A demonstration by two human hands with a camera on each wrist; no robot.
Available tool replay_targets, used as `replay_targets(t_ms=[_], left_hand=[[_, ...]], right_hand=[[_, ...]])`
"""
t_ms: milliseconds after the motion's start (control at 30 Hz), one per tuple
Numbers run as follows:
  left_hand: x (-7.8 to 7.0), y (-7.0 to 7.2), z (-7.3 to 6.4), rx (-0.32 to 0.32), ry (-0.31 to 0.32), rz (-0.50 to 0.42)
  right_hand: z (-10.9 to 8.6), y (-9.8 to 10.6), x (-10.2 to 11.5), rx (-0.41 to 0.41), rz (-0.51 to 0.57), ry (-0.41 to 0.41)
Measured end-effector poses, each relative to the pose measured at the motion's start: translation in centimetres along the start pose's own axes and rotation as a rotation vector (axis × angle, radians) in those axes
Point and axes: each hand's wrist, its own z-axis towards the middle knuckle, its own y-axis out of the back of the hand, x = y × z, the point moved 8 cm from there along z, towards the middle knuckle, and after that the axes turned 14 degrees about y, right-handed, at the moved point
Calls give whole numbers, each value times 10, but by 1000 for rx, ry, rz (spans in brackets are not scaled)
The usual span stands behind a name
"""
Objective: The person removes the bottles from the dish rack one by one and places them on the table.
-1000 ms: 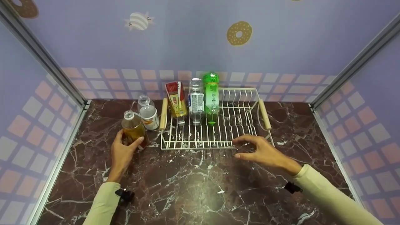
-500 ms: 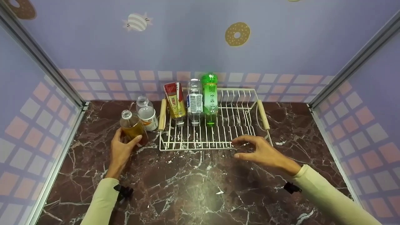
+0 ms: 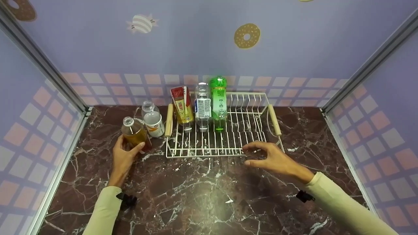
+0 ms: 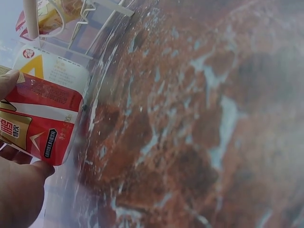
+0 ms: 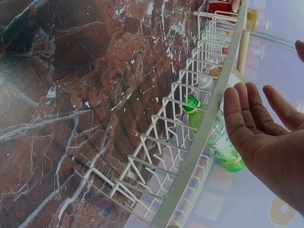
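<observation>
My left hand (image 3: 121, 160) grips a bottle (image 3: 133, 134) with a gold and red label, thumb on the near side and fingers round the far side. In the left wrist view its red label (image 4: 47, 111) faces the camera. Just behind it stands a clear bottle with a white and orange label (image 3: 154, 128). My right hand (image 3: 266, 157) hovers at the front right of a cream wire rack (image 3: 209, 156), fingers and thumb apart, holding nothing. In the right wrist view the right hand's fingers (image 5: 242, 111) overlap the rack's near rail.
Upside down in the rack's left half are a red and yellow bottle (image 3: 183, 106), a clear bottle (image 3: 203, 107) and a green bottle (image 3: 219, 104). Wooden handles (image 3: 275, 120) flank the rack. A patterned wall (image 3: 196, 49) stands behind the dark marbled table (image 3: 196, 192).
My left hand has shifted slightly left with the gripped bottle, which now stands a little farther from the rack. My right hand has stayed in place.
</observation>
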Motion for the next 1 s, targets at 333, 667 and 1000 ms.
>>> replay_targets(t_ms=[333, 667, 1000], left_hand=[[3, 1, 4, 35, 18, 1], [3, 1, 4, 41, 33, 13], [4, -1, 3, 64, 20, -19]], right_hand=[[-1, 1, -1, -5, -4, -11], [-2, 2, -1, -1, -6, -17], [-2, 1, -1, -6, 21, -19]])
